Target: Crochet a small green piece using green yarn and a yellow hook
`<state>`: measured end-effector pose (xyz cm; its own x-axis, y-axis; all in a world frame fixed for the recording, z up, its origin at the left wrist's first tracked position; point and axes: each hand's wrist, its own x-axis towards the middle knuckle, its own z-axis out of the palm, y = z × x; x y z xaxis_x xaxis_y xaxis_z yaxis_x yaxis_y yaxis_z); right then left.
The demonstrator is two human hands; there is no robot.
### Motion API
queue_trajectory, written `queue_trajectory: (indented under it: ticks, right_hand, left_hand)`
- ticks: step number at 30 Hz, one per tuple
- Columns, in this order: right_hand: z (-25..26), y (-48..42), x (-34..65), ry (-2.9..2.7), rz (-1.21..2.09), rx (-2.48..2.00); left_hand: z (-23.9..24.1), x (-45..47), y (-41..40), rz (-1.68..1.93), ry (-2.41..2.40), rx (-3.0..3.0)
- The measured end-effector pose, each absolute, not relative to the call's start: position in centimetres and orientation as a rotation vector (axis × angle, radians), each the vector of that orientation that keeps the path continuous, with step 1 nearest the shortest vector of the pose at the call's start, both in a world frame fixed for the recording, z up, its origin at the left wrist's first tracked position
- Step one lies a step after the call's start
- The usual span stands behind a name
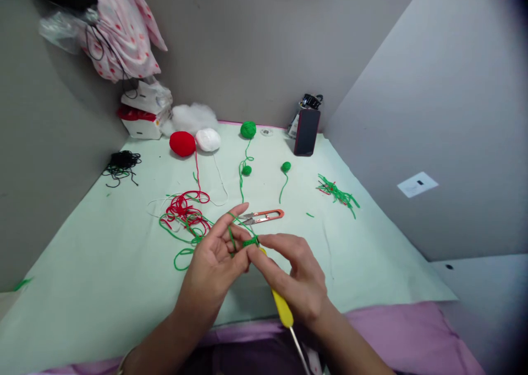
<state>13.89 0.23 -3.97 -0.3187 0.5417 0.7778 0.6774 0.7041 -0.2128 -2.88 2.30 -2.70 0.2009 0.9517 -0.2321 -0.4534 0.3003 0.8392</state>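
Note:
My left hand (214, 259) has green yarn (232, 233) looped over its raised forefinger and pinches a small green crocheted piece (249, 242) between thumb and fingers. My right hand (295, 279) grips a crochet hook with a yellow handle (281, 308); its tip sits at the green piece, hidden by my fingers. Both hands hover just above the pale green table cover (103, 265), near its front edge. Orange-handled thread snips (264, 216) lie just beyond my hands.
A tangle of red and green yarn (185, 215) lies left of my hands. Red (182, 143), white (208, 139) and green (248, 129) yarn balls sit at the back, with two small green balls (246, 170), green scraps (338, 192), black yarn (121, 163), stuffing, a box and a dark phone (307, 132).

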Motion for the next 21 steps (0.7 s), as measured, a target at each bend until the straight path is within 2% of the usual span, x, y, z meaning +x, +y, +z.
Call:
queue_trajectory:
  ticks: [2, 7, 10, 14, 19, 21]
  right_hand:
    - [-4.2, 0.2, 13.9, -1.961, -0.164, -0.925]
    - [-4.0, 0.9, 14.1, -1.430, 0.571, -0.856]
    - [-3.7, 1.4, 13.9, -1.305, 0.786, -0.811]
    - [-3.8, 1.3, 13.5, -1.438, 0.676, -0.844]
    - [-3.9, 0.2, 13.7, -1.841, 0.128, -0.947]
    - [-3.8, 0.2, 13.9, -1.845, 0.092, -0.921]
  left_hand:
    - [-2.6, -3.1, 2.4, 1.009, 0.768, 0.608]
    - [-2.3, -3.8, 3.0, 0.966, 0.694, 0.488]
    - [-2.3, -3.7, 2.9, 0.995, 0.718, 0.587]
    - [-2.6, -3.0, 2.6, 1.069, 0.781, 0.695]
    - [-2.9, -2.8, 2.6, 1.102, 0.801, 0.629]
    - [-2.6, -3.0, 2.8, 1.008, 0.756, 0.548]
